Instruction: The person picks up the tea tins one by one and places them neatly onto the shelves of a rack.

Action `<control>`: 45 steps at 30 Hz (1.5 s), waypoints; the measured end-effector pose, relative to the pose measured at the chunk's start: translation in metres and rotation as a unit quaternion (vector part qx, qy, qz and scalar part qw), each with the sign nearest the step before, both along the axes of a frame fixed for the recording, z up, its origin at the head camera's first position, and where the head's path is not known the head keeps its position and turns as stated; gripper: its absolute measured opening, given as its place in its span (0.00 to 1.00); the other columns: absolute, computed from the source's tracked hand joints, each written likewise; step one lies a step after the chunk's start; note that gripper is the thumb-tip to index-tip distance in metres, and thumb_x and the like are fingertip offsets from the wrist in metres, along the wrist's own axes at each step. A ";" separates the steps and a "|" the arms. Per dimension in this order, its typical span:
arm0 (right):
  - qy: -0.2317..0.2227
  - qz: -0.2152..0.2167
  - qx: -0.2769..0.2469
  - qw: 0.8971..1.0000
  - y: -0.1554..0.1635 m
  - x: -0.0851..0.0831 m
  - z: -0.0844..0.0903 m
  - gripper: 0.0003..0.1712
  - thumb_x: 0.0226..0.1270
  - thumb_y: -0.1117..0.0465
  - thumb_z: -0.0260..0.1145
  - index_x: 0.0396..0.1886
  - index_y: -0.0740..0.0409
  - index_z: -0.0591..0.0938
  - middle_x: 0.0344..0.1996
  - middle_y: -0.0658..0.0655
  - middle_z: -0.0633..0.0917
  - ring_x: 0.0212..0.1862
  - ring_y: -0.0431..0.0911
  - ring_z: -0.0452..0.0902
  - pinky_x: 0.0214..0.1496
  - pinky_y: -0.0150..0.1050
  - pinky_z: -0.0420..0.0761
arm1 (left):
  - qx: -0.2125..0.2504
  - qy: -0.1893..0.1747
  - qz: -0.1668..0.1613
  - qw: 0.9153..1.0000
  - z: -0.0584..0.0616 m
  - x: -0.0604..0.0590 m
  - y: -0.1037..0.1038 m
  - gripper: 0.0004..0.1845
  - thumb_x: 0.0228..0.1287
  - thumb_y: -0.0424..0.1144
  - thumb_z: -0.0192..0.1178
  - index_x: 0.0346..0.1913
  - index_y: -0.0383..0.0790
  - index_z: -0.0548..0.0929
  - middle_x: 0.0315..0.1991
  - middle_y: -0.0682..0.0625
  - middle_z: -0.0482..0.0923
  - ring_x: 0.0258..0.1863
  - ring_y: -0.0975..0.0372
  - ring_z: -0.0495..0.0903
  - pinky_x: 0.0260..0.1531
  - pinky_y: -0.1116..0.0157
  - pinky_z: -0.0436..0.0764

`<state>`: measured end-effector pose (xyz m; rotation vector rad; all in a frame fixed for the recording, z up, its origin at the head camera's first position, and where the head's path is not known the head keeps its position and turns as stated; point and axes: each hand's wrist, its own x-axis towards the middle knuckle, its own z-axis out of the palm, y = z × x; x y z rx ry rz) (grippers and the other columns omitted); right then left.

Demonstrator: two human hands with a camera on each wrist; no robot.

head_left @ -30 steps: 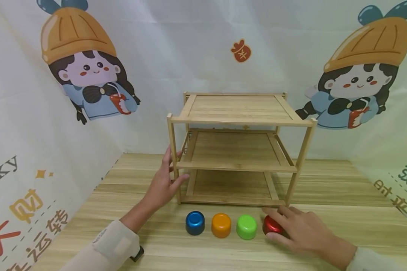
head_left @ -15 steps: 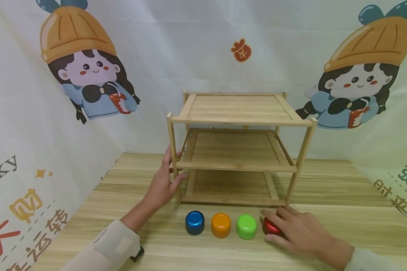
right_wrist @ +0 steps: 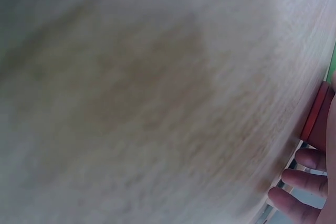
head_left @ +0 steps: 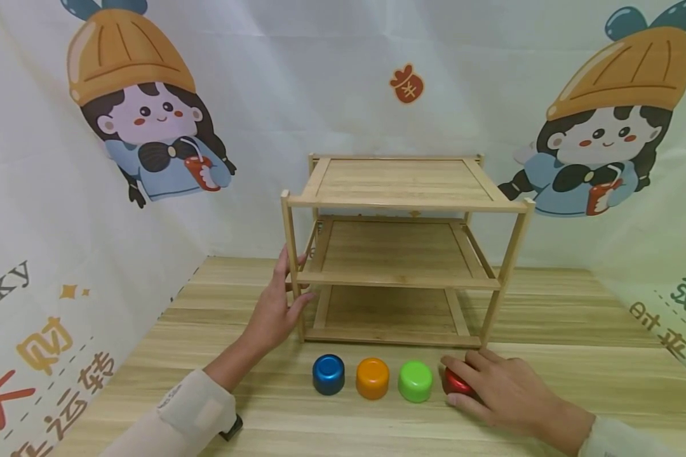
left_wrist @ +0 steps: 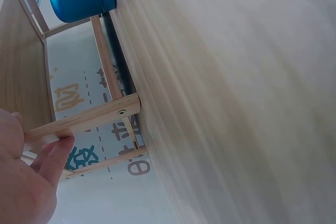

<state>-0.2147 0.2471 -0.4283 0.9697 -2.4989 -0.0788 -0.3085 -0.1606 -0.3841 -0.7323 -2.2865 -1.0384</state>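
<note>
A three-tier wooden shelf (head_left: 403, 279) stands on the table. My left hand (head_left: 274, 311) holds its left front post, thumb in front and fingers behind; the left wrist view shows the fingers (left_wrist: 50, 161) around the wood. In front of the shelf is a row of small round shiny canisters: blue (head_left: 328, 374), orange (head_left: 373, 379), green (head_left: 415, 381) and red (head_left: 456, 383). At the right end, my right hand (head_left: 505, 393) grips the red canister between thumb and fingers, covering much of it. In the right wrist view the red canister (right_wrist: 316, 114) shows only partly.
The wood-grain table (head_left: 389, 431) extends on both sides of the shelf. A white printed cloth (head_left: 343, 95) with cartoon figures hangs behind and at the sides. A small black object (head_left: 231, 428) shows beside the left sleeve.
My right hand's fingers have drawn in slightly around the red canister. The left hand, the shelf and the other canisters stay where they were.
</note>
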 end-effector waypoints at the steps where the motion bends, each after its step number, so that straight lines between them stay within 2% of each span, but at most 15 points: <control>1: 0.000 0.000 -0.001 1.000 0.000 0.000 0.000 0.29 0.69 0.32 0.63 0.61 0.42 0.81 0.38 0.45 0.83 0.35 0.38 0.79 0.20 0.26 0.70 | 0.001 0.000 -0.001 1.000 0.000 0.000 0.000 0.55 0.70 0.30 0.64 0.83 0.53 0.34 0.76 0.40 0.65 0.53 0.40 0.85 0.35 0.59 0.91; 6: -0.006 -0.002 -0.012 1.000 0.000 0.001 0.001 0.28 0.69 0.33 0.63 0.60 0.43 0.81 0.38 0.45 0.83 0.35 0.37 0.78 0.20 0.26 0.69 | 0.004 0.004 -0.003 1.000 -0.002 -0.002 -0.001 0.55 0.70 0.29 0.64 0.83 0.52 0.34 0.76 0.41 0.65 0.51 0.41 0.86 0.33 0.61 0.90; 13: -0.017 -0.026 -0.019 0.999 0.001 0.003 0.008 0.28 0.70 0.33 0.62 0.59 0.43 0.82 0.38 0.44 0.82 0.34 0.35 0.75 0.21 0.26 0.68 | 0.001 0.006 -0.004 1.000 -0.003 -0.003 -0.001 0.55 0.70 0.29 0.63 0.83 0.53 0.34 0.76 0.41 0.65 0.51 0.42 0.86 0.32 0.63 0.90; 19: 0.005 -0.025 -0.026 0.999 0.003 0.003 0.020 0.29 0.69 0.33 0.63 0.59 0.44 0.82 0.44 0.46 0.84 0.38 0.38 0.82 0.22 0.28 0.74 | 0.003 0.007 -0.008 1.000 -0.003 -0.003 -0.002 0.54 0.70 0.28 0.63 0.83 0.53 0.34 0.75 0.40 0.65 0.50 0.41 0.86 0.31 0.63 0.90; 27: -0.003 -0.037 -0.026 0.999 0.005 0.004 0.036 0.28 0.68 0.33 0.64 0.60 0.42 0.82 0.37 0.45 0.82 0.32 0.35 0.78 0.21 0.26 0.70 | 0.002 0.006 -0.009 1.000 -0.002 -0.003 -0.002 0.54 0.70 0.28 0.63 0.83 0.53 0.34 0.75 0.40 0.65 0.50 0.43 0.86 0.32 0.62 0.90; 35: -0.008 -0.041 -0.016 0.999 0.003 0.008 0.052 0.29 0.66 0.33 0.66 0.59 0.43 0.82 0.37 0.44 0.81 0.31 0.33 0.73 0.21 0.25 0.67 | -0.003 0.005 -0.008 1.000 -0.002 -0.003 -0.001 0.55 0.70 0.28 0.63 0.83 0.52 0.33 0.76 0.41 0.64 0.51 0.44 0.86 0.34 0.61 0.91; 41: -0.016 -0.041 -0.019 0.999 0.001 0.010 0.067 0.26 0.68 0.34 0.65 0.58 0.41 0.82 0.38 0.43 0.81 0.33 0.34 0.74 0.23 0.27 0.70 | -0.006 0.010 -0.008 1.000 -0.001 -0.003 -0.001 0.55 0.70 0.28 0.63 0.83 0.51 0.34 0.75 0.40 0.64 0.51 0.44 0.86 0.36 0.60 0.91; 45: -0.015 -0.034 -0.025 0.999 0.000 0.011 0.078 0.25 0.68 0.36 0.65 0.58 0.41 0.82 0.35 0.42 0.79 0.31 0.32 0.71 0.23 0.26 0.68 | -0.008 0.006 -0.007 1.000 -0.001 -0.002 -0.001 0.55 0.70 0.29 0.63 0.83 0.51 0.33 0.76 0.40 0.64 0.51 0.44 0.86 0.36 0.60 0.91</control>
